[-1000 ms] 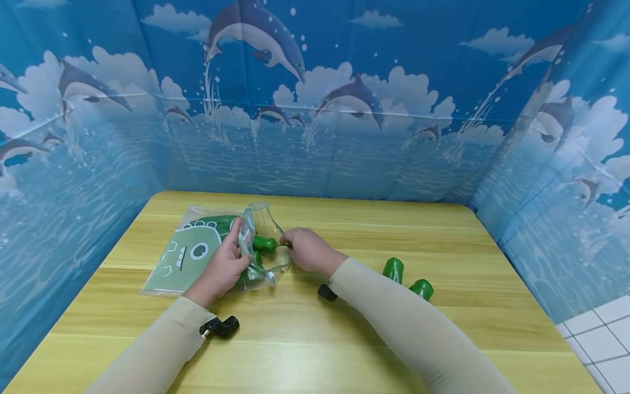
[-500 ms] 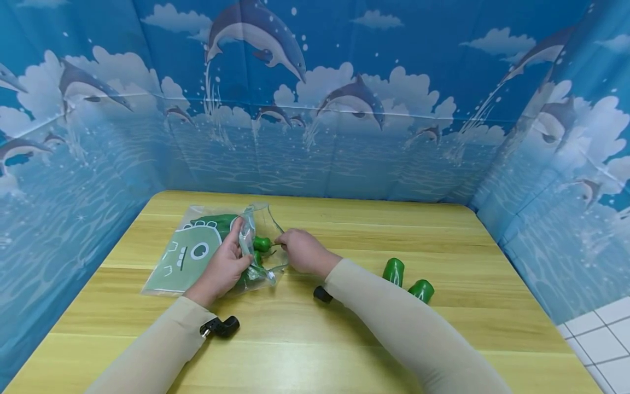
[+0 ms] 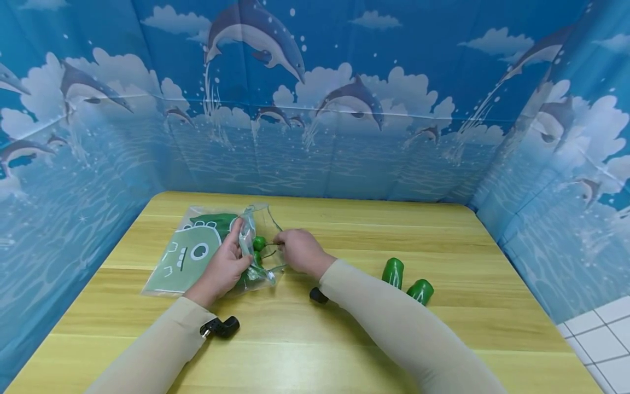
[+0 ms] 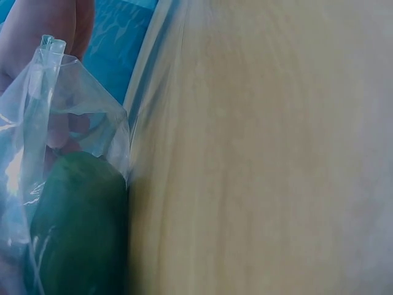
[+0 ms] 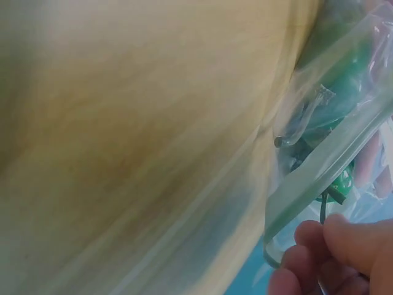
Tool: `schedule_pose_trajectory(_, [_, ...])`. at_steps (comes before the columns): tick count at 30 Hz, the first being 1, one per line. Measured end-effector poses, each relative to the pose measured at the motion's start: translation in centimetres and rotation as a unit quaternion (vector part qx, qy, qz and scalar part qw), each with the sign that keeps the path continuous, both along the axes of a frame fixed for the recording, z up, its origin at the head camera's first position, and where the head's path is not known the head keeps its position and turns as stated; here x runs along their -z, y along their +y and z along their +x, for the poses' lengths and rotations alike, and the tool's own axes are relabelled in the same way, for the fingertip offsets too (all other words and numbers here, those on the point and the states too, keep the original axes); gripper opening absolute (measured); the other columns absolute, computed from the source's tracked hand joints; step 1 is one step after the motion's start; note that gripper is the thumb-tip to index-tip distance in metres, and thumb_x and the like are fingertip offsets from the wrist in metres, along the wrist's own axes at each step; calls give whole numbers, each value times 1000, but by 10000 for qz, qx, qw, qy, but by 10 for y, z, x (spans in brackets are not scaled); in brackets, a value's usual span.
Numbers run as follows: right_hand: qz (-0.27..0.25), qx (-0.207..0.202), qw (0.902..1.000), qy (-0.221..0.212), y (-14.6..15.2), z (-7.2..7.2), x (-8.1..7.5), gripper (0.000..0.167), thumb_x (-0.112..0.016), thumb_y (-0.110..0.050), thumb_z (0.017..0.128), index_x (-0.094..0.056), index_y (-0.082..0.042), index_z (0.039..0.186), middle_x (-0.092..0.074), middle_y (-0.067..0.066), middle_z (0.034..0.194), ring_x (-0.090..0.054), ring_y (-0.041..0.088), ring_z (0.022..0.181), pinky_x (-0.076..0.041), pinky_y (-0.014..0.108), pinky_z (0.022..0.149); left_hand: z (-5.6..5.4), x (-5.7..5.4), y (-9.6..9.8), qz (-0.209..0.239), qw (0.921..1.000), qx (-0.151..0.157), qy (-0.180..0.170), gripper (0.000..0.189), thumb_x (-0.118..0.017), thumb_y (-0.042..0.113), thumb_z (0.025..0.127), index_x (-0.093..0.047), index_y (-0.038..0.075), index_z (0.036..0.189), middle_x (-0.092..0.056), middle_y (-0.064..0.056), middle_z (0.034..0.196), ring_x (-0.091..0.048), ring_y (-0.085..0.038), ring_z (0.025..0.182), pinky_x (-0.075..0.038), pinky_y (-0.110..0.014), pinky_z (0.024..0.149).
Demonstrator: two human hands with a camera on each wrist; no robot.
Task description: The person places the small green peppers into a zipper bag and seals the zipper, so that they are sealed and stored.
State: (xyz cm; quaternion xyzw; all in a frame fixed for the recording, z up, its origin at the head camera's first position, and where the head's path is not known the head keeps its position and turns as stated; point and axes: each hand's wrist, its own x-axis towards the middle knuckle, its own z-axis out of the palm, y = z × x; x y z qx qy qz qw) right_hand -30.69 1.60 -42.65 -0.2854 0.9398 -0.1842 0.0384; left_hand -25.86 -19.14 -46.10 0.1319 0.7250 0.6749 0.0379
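Note:
A clear plastic bag (image 3: pixel 167 279) printed with a green cartoon monster lies at the table's left, its mouth facing right. My left hand (image 3: pixel 223 273) holds it near the mouth, thumb and fingers spread along the plastic. Inside are green peppers, one showing large through the film as a green pepper (image 4: pixel 80 227) in the left wrist view. At the mouth, my right hand (image 3: pixel 302 251) pinches the thin stem of another green pepper (image 3: pixel 258 243), whose body is mostly behind the left hand and bag. In the right wrist view, thumb and forefinger meet on that stem (image 5: pixel 323 209).
Two more green peppers, one farther back (image 3: pixel 392 272) and one nearer (image 3: pixel 420 291), lie right of centre, partly behind the right sleeve (image 3: pixel 394 323). A dolphin-printed curtain (image 3: pixel 334 153) surrounds the wooden table (image 3: pixel 295 361) at the back and sides.
My right hand has moved a little left, and the pepper it holds by the stem has slid deeper into the bag. The left hand stays in place.

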Motion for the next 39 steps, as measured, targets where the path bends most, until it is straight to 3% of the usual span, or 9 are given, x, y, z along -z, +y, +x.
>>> schedule_pose_trajectory(14, [-237,70,9997,80,-7,1,3,28,-58,-6,107,-78,-13,126,-78,1,125,-73,20,117,-58,35,101,0,0,-1,42,9999,63,-88,95,-43,-12,102,15,24,169,12,-9,178,-13,-36,162,-46,-19,106])
schedule_pose_trajectory(25, [-356,27,9993,124,-8,-3,6,26,-58,-8,107,-79,-13,122,-78,1,123,-74,19,114,-59,35,98,0,-2,0,-10,9999,41,-94,95,-43,-11,102,16,24,169,13,-11,177,-12,-38,162,-47,-16,103])
schedule_pose_trajectory(39, [-302,48,9995,49,-13,-1,5,28,-56,-11,109,-77,-15,127,-79,0,121,-75,16,111,-60,33,96,0,-1,-2,-21,10000,30,-75,94,-43,-10,103,15,25,169,13,-7,178,-11,-38,162,-46,-19,106])
